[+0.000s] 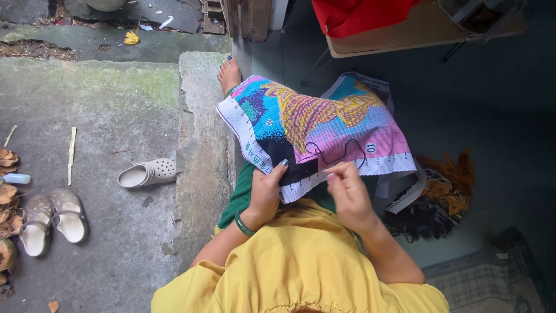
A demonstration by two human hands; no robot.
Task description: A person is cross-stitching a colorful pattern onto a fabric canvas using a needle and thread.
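Yellow fabric (301, 261) is covering the person's lap. Just beyond, the left hand (265, 191) is gripping the near edge of the colourful cross-stitch canvas (313, 130), while the right hand (347, 188) is pinching black thread (336, 155) beside it.

One embroidery canvas (324, 124), three clogs (147, 173), two hands (266, 194), one bangle (243, 225), one thread bundle (443, 191).

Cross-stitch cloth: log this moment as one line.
left hand: holds cloth edge | right hand: pinches black thread | yarn: beside, on floor
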